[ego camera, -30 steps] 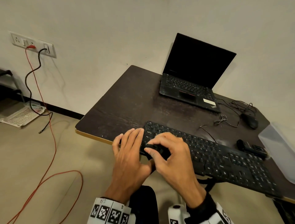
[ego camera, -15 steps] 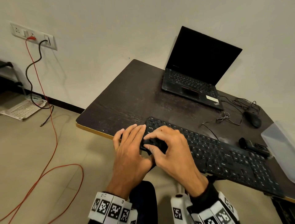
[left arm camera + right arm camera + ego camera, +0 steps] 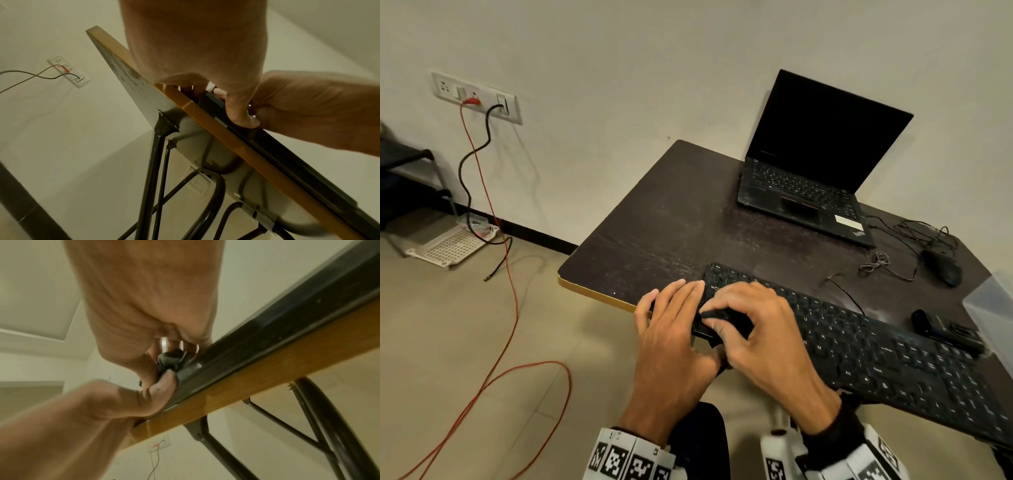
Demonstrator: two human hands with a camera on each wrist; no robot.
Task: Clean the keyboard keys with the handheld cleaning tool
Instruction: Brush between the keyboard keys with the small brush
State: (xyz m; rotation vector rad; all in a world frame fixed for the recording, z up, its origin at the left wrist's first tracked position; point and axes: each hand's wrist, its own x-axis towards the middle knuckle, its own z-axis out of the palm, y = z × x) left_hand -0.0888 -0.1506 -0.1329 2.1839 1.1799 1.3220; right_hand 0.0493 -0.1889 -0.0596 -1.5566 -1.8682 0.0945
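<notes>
Dark and scuffed, the worktop [image 3: 671,222] fills the middle of the head view, with a plain wall behind it and a tiled floor at lower left. Across its lower right lies the black keyboard [image 3: 893,363], its left end under our hands and its near edge running along the worktop's pale front edge. Our left hand [image 3: 671,329] lies flat with straight fingers on that left end, the thumb hooked over the near edge in the left wrist view; it pins the board and holds nothing. Our right hand [image 3: 760,329] curls its fingers and thumb around the small dark cleaning tool [image 3: 726,317], which the right wrist view shows as a soft grey lump [image 3: 171,361] pressed against the keys at the board's left end.

We judge the work to be at its start, since the tool sits at the leftmost keys and the long run of keys toward the right of the frame lies ahead. To do this step well, we should keep the left hand bearing down so the board cannot slide, and draw the tool along one row at a time toward the right, with light, even pressure that reaches the gaps. We should shift the bracing hand along as we go, and stay clear of the thin cable [image 3: 846,294] behind the board.
</notes>
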